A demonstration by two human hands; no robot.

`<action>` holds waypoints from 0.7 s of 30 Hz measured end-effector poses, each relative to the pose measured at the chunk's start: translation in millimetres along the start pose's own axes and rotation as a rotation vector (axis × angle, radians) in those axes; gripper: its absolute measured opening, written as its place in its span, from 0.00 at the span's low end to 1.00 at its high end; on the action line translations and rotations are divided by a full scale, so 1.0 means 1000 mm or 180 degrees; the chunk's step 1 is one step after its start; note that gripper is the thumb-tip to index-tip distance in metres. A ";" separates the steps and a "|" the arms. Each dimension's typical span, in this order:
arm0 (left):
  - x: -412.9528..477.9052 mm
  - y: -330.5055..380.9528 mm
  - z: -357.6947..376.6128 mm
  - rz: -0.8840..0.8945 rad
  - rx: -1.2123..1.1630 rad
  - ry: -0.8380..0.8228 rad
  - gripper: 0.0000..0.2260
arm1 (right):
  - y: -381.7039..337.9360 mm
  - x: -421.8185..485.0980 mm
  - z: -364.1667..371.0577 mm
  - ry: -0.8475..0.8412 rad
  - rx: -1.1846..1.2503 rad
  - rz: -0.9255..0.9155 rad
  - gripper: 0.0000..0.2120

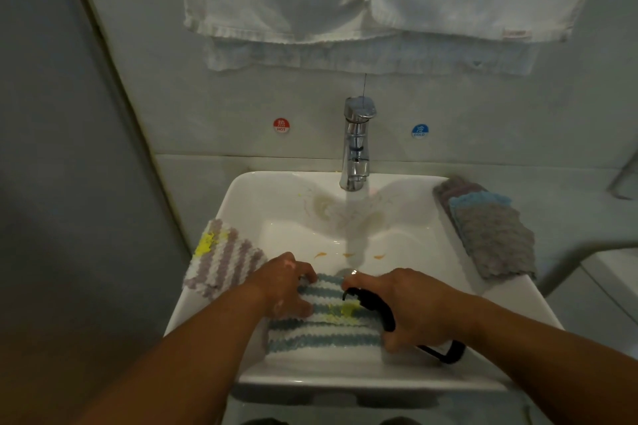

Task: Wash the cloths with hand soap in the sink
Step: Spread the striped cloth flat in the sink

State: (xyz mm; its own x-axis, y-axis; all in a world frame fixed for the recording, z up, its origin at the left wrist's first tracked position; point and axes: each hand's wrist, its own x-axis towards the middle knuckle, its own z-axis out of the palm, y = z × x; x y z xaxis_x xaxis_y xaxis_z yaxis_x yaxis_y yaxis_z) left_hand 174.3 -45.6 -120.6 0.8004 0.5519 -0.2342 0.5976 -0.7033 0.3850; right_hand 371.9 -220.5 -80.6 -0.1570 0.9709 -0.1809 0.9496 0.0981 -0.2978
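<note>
Two hands grip a blue-striped cloth (321, 328) low in the sink (448, 217), near the front wall. Left hand (286, 286) fingers curled into its left edge; right hand (411, 307) clamps the right edge, black strap (376, 307) across it. Faucet (355, 145) running. Purple-striped cloth (224, 259) on left rim, grey cloths (490, 235) on right rim.

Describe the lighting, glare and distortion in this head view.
Head view: dim, greenish light; bright glare on the chrome tap and sink front rim; wide-angle bending curves the left wall edge; both hands on the striped cloth look slightly soft.
</note>
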 end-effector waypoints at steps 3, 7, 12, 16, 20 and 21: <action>0.000 0.000 -0.001 0.0005 0.0013 0.0004 0.27 | 0.001 -0.001 -0.006 0.0058 -0.0116 0.0041 0.56; 0.000 0.000 0.000 0.0014 -0.0001 0.0020 0.27 | 0.019 0.006 -0.025 0.0512 0.0256 0.0220 0.57; 0.000 0.001 0.000 -0.0004 0.0014 -0.0009 0.27 | 0.039 0.026 -0.037 0.1702 0.1316 0.0821 0.56; 0.001 0.000 0.000 -0.0012 -0.0002 -0.0044 0.27 | 0.041 0.040 -0.026 0.2179 0.1658 0.1103 0.51; 0.002 -0.002 0.001 0.0029 0.0000 -0.0045 0.27 | 0.043 0.039 -0.022 0.2282 0.1631 0.1248 0.51; 0.003 -0.003 0.001 0.0038 0.0008 -0.0041 0.27 | 0.043 0.036 -0.022 0.2240 0.1532 0.1282 0.51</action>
State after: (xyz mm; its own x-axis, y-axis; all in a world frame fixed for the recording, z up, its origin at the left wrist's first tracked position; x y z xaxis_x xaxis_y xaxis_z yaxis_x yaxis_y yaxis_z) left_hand 175.0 -42.6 -123.2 0.8081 0.5376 -0.2410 0.5880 -0.7110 0.3856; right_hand 412.9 -176.9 -79.3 0.5079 0.8363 0.2063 0.6578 -0.2220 -0.7198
